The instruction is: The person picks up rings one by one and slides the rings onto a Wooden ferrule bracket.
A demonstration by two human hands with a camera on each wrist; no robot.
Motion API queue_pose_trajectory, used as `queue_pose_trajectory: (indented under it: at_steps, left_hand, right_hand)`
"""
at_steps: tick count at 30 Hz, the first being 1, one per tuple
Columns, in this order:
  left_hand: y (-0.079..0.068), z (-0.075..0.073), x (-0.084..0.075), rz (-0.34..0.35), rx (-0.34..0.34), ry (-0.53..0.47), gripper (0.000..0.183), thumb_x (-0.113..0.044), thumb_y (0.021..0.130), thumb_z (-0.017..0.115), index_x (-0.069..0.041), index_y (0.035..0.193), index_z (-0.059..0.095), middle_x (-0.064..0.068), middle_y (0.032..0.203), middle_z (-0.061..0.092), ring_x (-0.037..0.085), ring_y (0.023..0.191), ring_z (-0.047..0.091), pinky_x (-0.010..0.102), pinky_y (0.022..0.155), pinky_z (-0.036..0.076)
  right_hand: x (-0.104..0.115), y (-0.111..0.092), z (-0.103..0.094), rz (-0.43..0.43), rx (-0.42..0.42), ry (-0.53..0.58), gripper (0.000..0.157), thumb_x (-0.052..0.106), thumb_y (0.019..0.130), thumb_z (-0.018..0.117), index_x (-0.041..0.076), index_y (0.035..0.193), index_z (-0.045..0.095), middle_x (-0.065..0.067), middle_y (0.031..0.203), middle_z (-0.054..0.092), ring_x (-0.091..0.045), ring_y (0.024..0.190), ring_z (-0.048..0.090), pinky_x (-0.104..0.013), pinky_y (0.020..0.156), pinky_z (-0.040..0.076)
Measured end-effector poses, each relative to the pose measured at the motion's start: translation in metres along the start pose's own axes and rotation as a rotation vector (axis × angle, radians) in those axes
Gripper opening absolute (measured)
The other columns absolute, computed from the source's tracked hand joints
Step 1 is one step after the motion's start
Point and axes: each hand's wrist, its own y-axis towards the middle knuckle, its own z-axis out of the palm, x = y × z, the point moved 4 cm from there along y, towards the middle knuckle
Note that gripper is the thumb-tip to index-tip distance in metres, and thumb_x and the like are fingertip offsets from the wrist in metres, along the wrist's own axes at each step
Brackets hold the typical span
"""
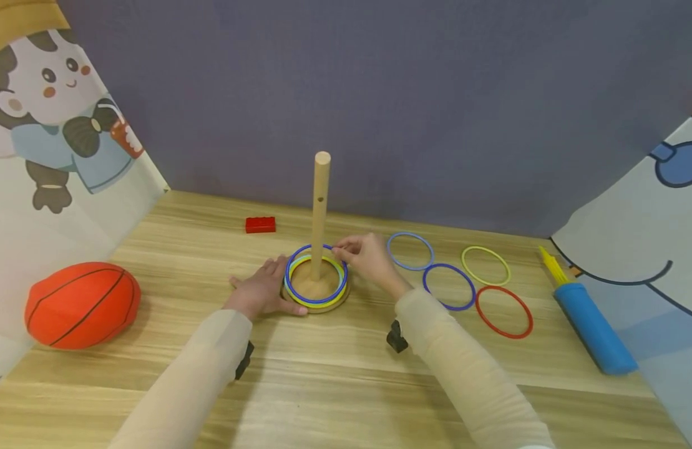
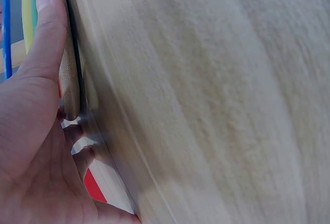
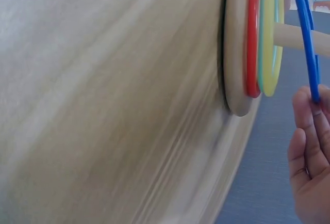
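Note:
A wooden stand with an upright peg (image 1: 321, 206) and a round base (image 1: 314, 285) sits mid-table. Red (image 3: 252, 38), teal (image 3: 261, 53) and yellow (image 3: 268, 33) rings lie stacked on that base around the peg. Above them a dark blue ring (image 3: 308, 33) encircles the peg, slightly tilted and apart from the stack. My right hand (image 1: 370, 257) pinches this blue ring at its right edge between thumb and fingertips. On the left side, my left hand (image 1: 261, 290) holds the base's rim, thumb (image 2: 49, 33) along the front and fingers spread around the far side.
Right of the stand lie light blue (image 1: 388, 249), dark blue (image 1: 473, 293), yellow (image 1: 508, 271) and red (image 1: 531, 321) rings. Beyond them is a blue pump (image 1: 595, 327). A red toy brick (image 1: 260, 225) lies behind-left, and an orange ball (image 1: 83, 305) at far left. A grey partition (image 1: 379, 112) stands behind.

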Motion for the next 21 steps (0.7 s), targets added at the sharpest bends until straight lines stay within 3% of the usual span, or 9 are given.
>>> queue_pose_trajectory:
  at_steps: [10, 21]
  left_hand:
    - [-0.002, 0.000, -0.001, 0.007, -0.003, -0.002, 0.121, -0.060, 0.075, 0.084, -0.007, 0.162, 0.019, 0.021, 0.167, 0.019, 0.041, 0.153, 0.016, 0.092, 0.094, 0.011]
    - [-0.002, -0.001, -0.001, 0.016, -0.016, -0.018, 0.120, -0.057, 0.074, 0.086, -0.009, 0.162, 0.020, 0.021, 0.166, 0.020, 0.041, 0.153, 0.017, 0.092, 0.093, 0.010]
  right_hand:
    - [-0.008, -0.003, 0.006, -0.013, -0.021, -0.055, 0.015, 0.023, 0.093, 0.077, 0.010, 0.101, 0.080, -0.001, 0.086, 0.078, -0.016, 0.082, 0.074, -0.033, 0.076, 0.058]
    - [-0.011, -0.004, 0.012, -0.169, -0.042, -0.253, 0.017, 0.026, 0.093, 0.076, 0.012, 0.100, 0.081, 0.000, 0.087, 0.079, -0.016, 0.082, 0.075, -0.034, 0.075, 0.057]
